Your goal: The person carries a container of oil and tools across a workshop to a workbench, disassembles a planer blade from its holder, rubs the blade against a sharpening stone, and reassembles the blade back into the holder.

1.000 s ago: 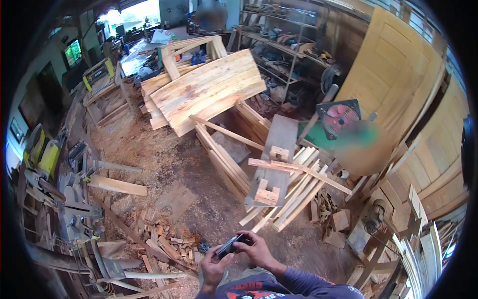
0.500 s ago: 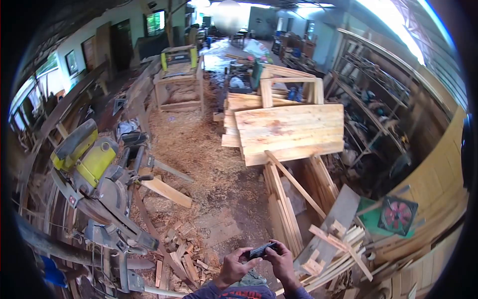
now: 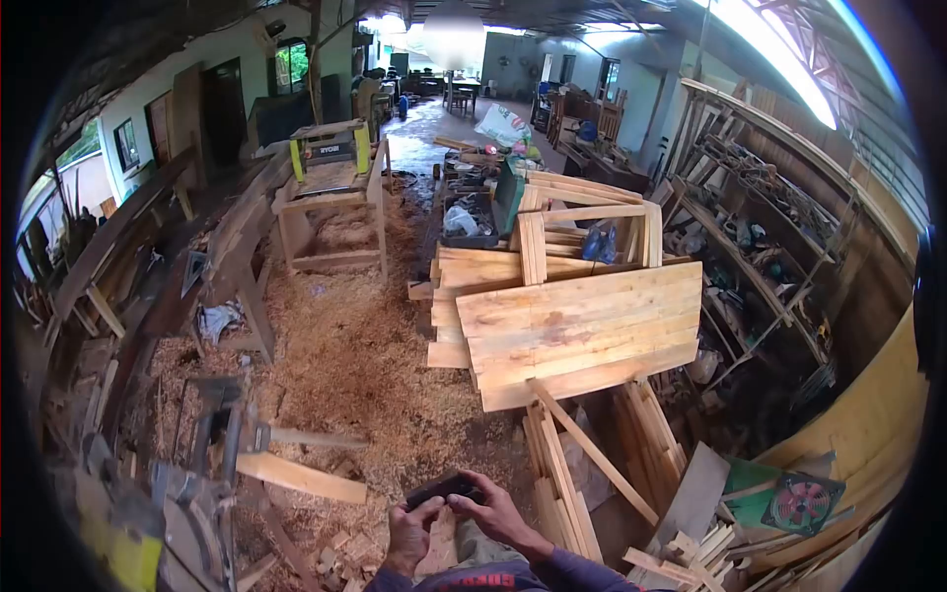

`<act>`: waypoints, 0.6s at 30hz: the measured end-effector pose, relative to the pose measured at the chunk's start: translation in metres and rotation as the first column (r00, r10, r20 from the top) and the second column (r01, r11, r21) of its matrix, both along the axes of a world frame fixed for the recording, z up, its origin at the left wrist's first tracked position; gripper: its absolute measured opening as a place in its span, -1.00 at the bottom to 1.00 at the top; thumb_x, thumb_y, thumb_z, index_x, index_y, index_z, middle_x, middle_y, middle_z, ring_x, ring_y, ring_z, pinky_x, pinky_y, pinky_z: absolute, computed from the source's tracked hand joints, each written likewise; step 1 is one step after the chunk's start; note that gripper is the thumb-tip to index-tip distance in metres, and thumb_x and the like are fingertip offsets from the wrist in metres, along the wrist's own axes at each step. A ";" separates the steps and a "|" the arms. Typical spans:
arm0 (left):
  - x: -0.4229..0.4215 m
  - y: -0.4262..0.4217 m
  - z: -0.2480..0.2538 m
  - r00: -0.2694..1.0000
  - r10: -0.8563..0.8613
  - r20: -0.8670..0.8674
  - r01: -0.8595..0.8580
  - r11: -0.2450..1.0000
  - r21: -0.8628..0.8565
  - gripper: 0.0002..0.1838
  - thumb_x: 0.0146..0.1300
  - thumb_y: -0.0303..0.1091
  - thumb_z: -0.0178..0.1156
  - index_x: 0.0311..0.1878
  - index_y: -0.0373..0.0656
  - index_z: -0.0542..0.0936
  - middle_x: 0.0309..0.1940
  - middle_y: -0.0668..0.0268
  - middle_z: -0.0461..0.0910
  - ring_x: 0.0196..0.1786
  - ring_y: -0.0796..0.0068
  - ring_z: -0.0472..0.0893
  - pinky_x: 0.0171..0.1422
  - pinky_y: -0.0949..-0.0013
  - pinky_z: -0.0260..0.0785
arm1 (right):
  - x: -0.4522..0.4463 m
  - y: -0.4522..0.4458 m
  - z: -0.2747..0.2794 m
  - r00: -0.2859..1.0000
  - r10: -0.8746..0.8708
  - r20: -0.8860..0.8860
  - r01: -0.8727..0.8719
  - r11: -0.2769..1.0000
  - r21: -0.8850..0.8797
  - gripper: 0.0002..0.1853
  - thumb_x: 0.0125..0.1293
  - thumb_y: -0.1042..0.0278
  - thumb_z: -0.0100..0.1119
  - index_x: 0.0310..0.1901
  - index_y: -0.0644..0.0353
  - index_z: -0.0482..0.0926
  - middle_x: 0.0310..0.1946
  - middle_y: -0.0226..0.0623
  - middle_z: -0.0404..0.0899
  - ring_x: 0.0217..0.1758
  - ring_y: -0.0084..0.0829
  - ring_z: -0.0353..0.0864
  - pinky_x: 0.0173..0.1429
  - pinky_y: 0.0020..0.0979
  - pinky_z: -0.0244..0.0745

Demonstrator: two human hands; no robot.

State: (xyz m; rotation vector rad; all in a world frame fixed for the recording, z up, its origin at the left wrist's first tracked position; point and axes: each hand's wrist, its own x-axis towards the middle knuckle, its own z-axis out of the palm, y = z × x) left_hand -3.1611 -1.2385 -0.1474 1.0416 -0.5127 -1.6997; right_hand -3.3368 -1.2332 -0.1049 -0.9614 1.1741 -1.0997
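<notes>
Low in the head view, in front of my body, a dark, flat, oblong object that looks like a phone (image 3: pixel 439 488) is held sideways between both hands. My left hand (image 3: pixel 411 531) is closed on its left end, with the thumb along the near edge. My right hand (image 3: pixel 498 513) grips the right end, fingers over the far edge and thumb on the near side. The face of the phone cannot be made out. Sawdust and wood scraps lie on the floor beyond the hands.
A wide wooden panel (image 3: pixel 582 331) rests on stacked boards ahead. Left of it stands a yellow-and-black planer (image 3: pixel 330 153). A miter saw (image 3: pixel 128 533) is at the lower left. A fan (image 3: pixel 799 503) and a cluttered shelf (image 3: pixel 750 257) are on the right.
The hands and the phone have shifted left in view, and the phone's tilt has changed a little. The view has moved forward and up, so the miter saw has slid toward the lower left corner.
</notes>
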 end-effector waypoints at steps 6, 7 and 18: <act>0.036 -0.157 0.012 0.941 0.338 0.019 -0.338 0.939 0.068 -0.89 0.12 -0.53 0.39 -0.26 -0.24 0.70 -0.44 0.36 0.66 -0.44 0.57 0.56 -0.34 0.49 0.35 | -0.030 -0.200 -0.072 0.945 0.298 -0.135 -0.273 0.946 0.177 -0.26 0.53 0.03 0.16 0.57 0.15 0.12 0.40 -0.01 0.41 0.33 -0.26 0.54 0.35 -0.29 0.45; 0.044 -0.183 0.002 0.901 0.431 0.049 -0.434 0.896 0.094 -0.94 0.15 -0.50 0.38 -0.34 -0.21 0.68 -0.54 0.40 0.59 -0.51 0.56 0.51 -0.37 0.49 0.31 | -0.032 -0.232 -0.099 0.893 0.396 -0.214 -0.321 0.894 0.314 -0.28 0.52 0.02 0.16 0.56 0.15 0.17 0.38 -0.01 0.45 0.36 -0.28 0.52 0.39 -0.33 0.41; 0.176 -0.523 -0.071 0.807 0.566 0.166 -0.590 0.781 0.205 -0.79 0.12 -0.54 0.40 -0.14 -0.26 0.72 -0.44 0.43 0.64 -0.50 0.66 0.46 -0.40 0.50 0.24 | -0.028 -0.548 -0.386 -0.449 0.620 -0.643 -0.844 -0.056 0.534 -0.58 0.49 -0.10 -0.02 0.13 -0.09 0.68 -0.04 -0.21 0.73 -0.03 -0.07 0.72 0.13 -0.12 0.58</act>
